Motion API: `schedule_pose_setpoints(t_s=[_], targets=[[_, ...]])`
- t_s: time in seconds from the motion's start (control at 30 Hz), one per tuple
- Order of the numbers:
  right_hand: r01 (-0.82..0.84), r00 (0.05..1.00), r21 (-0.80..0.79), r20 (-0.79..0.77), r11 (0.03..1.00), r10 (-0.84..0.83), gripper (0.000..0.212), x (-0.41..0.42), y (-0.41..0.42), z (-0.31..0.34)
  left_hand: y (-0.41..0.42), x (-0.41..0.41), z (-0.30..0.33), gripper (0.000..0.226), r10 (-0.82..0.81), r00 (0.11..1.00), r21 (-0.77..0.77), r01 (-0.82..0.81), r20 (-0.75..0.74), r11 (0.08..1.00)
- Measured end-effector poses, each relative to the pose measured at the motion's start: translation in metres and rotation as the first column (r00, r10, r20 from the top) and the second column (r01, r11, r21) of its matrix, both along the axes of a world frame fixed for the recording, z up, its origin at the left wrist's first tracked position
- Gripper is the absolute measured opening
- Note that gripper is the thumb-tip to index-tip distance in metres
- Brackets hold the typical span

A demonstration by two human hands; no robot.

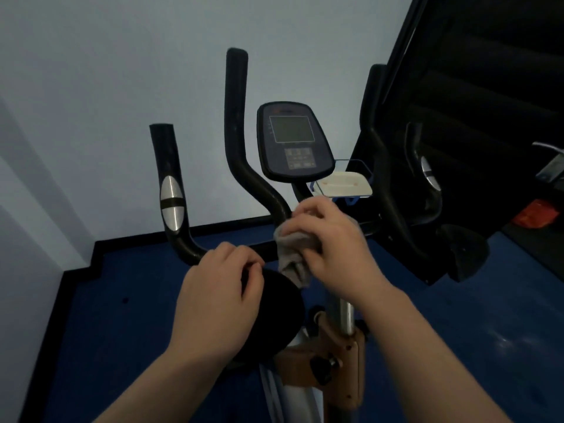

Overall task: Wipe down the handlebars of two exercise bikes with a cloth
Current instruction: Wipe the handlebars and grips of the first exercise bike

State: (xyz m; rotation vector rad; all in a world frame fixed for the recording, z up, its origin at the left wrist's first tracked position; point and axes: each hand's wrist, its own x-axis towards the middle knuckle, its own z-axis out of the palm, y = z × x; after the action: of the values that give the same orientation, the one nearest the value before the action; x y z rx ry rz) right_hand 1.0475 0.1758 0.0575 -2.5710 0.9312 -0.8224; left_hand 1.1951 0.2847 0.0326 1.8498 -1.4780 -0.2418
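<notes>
A: Right hand (332,242) clutches the grey cloth (294,254), fingers curled round it, just below the console (294,141), at the base of the handlebar (241,141).

B: And the left hand (222,288)?

A: Below-left of the console, fingers curled at a black round part (274,303), possibly gripping it; too dim to tell.

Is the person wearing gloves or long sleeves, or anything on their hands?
No. The left hand and right hand are both bare, with no gloves, rings or watch showing. Both forearms are bare too, so no sleeves reach into view. The fingers look plain and uncovered.
</notes>
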Motion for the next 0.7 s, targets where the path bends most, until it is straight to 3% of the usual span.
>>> schedule_pose_setpoints(t_s=[0.07, 0.13, 0.17, 0.23, 0.3, 0.37, 0.43, 0.57, 0.7], targets=[[-0.051, 0.999, 0.152, 0.007, 0.987, 0.050, 0.021, 0.004, 0.005, -0.007, 0.001, 0.000, 0.001, 0.013, 0.009, 1.000, 0.005, -0.009, -0.009, 1.000], [-0.034, 0.956, 0.377, 0.281, 0.926, -0.080, 0.021, 0.007, 0.020, -0.021, 0.002, 0.000, 0.002, 0.013, 0.006, 1.000, 0.012, -0.005, -0.022, 1.000], [-0.023, 0.903, 0.406, 0.401, 0.914, -0.156, 0.022, 0.009, 0.026, -0.028, 0.002, 0.000, 0.002, 0.013, 0.002, 1.000, 0.014, -0.002, -0.025, 1.000], [0.087, 0.857, 0.323, 0.457, 0.942, -0.236, 0.012, 0.019, 0.025, -0.032, 0.000, 0.001, 0.001, 0.015, -0.002, 1.000, 0.005, 0.002, -0.020, 1.000], [0.209, 0.844, 0.270, 0.436, 0.940, -0.313, 0.026, 0.031, 0.014, -0.029, 0.000, 0.000, 0.000, 0.017, -0.007, 1.000, 0.003, 0.007, -0.004, 1.000], [0.271, 0.865, 0.208, 0.375, 0.940, -0.332, 0.023, 0.037, 0.010, -0.030, 0.000, 0.000, 0.000, 0.018, -0.003, 1.000, 0.002, 0.003, -0.011, 1.000], [0.277, 0.889, 0.141, 0.337, 0.951, -0.309, 0.018, 0.033, 0.018, -0.043, 0.001, 0.000, 0.000, 0.018, -0.005, 0.999, 0.004, 0.005, -0.031, 1.000], [0.205, 0.876, 0.194, 0.401, 0.959, -0.268, 0.020, 0.019, 0.038, -0.060, 0.002, 0.002, 0.000, 0.017, -0.020, 0.998, -0.007, 0.019, -0.056, 1.000], [0.229, 0.919, 0.074, 0.312, 0.970, -0.241, 0.013, 0.030, 0.009, -0.039, 0.003, 0.003, 0.000, 0.016, -0.051, 0.998, -0.029, 0.050, -0.036, 0.998]])
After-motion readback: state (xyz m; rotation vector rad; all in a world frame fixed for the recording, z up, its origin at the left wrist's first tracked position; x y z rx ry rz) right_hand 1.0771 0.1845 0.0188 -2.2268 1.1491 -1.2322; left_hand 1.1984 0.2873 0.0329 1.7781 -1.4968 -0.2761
